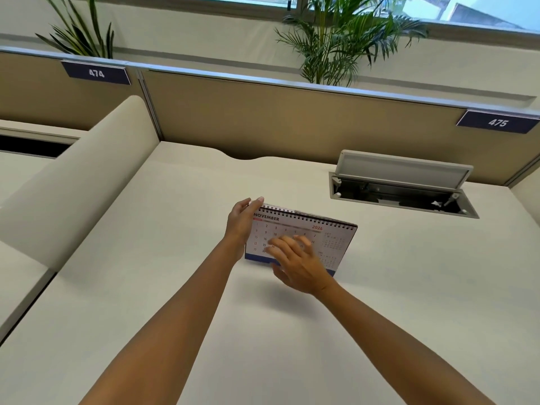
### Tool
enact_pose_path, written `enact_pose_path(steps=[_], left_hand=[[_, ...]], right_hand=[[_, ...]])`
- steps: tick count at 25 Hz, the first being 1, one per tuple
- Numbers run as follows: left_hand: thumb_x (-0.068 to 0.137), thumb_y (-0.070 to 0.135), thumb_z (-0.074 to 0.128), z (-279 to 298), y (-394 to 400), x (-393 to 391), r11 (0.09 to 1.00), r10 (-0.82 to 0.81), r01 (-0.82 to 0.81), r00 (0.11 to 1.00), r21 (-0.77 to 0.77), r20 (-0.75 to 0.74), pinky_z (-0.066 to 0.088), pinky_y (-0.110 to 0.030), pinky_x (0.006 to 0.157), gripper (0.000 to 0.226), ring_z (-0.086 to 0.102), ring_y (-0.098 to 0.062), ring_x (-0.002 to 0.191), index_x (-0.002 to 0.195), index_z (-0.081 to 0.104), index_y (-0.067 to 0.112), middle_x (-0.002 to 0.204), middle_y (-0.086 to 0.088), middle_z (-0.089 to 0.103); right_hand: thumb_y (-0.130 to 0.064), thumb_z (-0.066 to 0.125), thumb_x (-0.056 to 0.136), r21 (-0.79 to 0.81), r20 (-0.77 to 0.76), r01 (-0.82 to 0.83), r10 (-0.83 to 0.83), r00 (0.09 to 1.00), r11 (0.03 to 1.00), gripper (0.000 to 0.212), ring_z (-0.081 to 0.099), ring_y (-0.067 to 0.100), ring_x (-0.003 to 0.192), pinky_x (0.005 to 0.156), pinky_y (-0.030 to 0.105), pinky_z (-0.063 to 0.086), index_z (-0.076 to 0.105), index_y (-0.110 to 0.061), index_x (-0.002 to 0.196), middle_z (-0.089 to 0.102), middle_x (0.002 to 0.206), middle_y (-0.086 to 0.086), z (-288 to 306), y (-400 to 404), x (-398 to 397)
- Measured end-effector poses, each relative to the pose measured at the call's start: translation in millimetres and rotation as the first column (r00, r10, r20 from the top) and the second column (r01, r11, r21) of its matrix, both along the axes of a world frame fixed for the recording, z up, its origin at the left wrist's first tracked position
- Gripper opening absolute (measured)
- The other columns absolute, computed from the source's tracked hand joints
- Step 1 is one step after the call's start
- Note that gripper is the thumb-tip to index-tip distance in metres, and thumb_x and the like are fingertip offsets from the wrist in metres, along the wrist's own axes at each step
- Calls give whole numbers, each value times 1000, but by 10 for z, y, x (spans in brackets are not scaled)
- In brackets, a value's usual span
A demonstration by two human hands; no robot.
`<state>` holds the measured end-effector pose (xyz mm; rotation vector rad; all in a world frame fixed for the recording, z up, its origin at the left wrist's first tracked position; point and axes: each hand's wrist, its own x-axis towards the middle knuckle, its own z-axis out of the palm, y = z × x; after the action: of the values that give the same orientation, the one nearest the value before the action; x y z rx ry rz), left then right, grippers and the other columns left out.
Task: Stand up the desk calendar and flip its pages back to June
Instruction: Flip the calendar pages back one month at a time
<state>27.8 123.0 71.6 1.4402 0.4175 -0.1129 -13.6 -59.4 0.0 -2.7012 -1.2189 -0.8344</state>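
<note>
On the table (175,287), calendar (333,238) upright at November. Left hand (241,226) grips its left edge; right hand (298,264) spread loose on page. Risk: flipping pushes stand over.

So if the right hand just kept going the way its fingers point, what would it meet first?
Probably the November page of the desk calendar: the right hand has its fingers spread just in front of it, perhaps already touching; depth is unclear.

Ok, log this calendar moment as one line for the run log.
desk calendar: upright on desk, shows NOVEMBER | left hand: holding its left edge near spiral | right hand: spread over the page | June: not reached
</note>
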Motion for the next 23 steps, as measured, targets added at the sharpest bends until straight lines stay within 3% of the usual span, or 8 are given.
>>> enact_pose_path(steps=[5, 8, 11, 15, 17, 21, 23], left_hand=[[91, 49, 63, 24, -16, -32, 1000, 8, -8, 1000, -21, 8, 47, -26, 63, 43, 65, -16, 85, 125, 60, 22, 93, 0, 74], [91, 49, 63, 21, -20, -46, 999, 21, -21, 1000, -27, 1, 46, -26, 62, 39, 65, -16, 82, 116, 65, 20, 89, 1, 74], [88, 51, 66, 27, -5, -40, 999, 16, -17, 1000, -34, -18, 45, -26, 60, 35, 64, -16, 78, 106, 66, 20, 87, 2, 74], [83, 52, 70, 47, 11, -39, 999, -7, 5, 999, -54, -44, 48, -30, 63, 33, 65, -23, 79, 97, 66, 22, 91, -3, 74], [81, 52, 72, 55, 8, -45, 998, -9, 5, 999, -69, -48, 50, -32, 65, 33, 67, -26, 81, 95, 65, 24, 90, -3, 74], [80, 50, 75, 94, 27, -58, 997, 3, -6, 999, -82, -39, 50, -30, 63, 56, 68, -21, 89, 130, 58, 30, 99, 1, 73], [83, 49, 74, 114, 40, -62, 997, -12, 10, 1000, -82, -27, 52, -25, 57, 57, 69, -20, 91, 135, 57, 34, 103, 0, 74]], right_hand=[[-21, 81, 75, -301, 15, -32, 38, 999, 953, 63, 49, 25, 124, 110, 39, 30, 49, -22, 130, 60, 134, 4, -171, 100, 40], [-17, 77, 78, -309, 49, -83, 103, 993, 947, 57, 55, 24, 122, 110, 39, 30, 51, -23, 128, 60, 132, 3, -104, 104, 80], [-13, 63, 89, -202, 80, -135, 154, 985, 970, 33, 59, 21, 117, 107, 37, 32, 57, -22, 120, 63, 126, 1, -34, 67, 12], [-17, 64, 92, 33, -97, -169, 171, 981, 985, 20, 65, 25, 95, 89, 35, 48, 65, -10, 110, 69, 107, 7, 170, 36, -188], [-13, 65, 92, 115, -108, -132, 144, 984, 985, 15, 67, 24, 88, 82, 34, 53, 69, -8, 106, 73, 98, 8, 270, 4, -298], [2, 70, 87, 240, -92, -68, 93, 991, 968, 11, 66, 20, 72, 74, 30, 53, 70, -7, 94, 73, 84, 4, 458, -21, -501], [8, 72, 82, 339, -100, -35, 73, 992, 940, 15, 60, 19, 63, 70, 30, 52, 68, -6, 86, 68, 73, 1, 559, 12, -557]])
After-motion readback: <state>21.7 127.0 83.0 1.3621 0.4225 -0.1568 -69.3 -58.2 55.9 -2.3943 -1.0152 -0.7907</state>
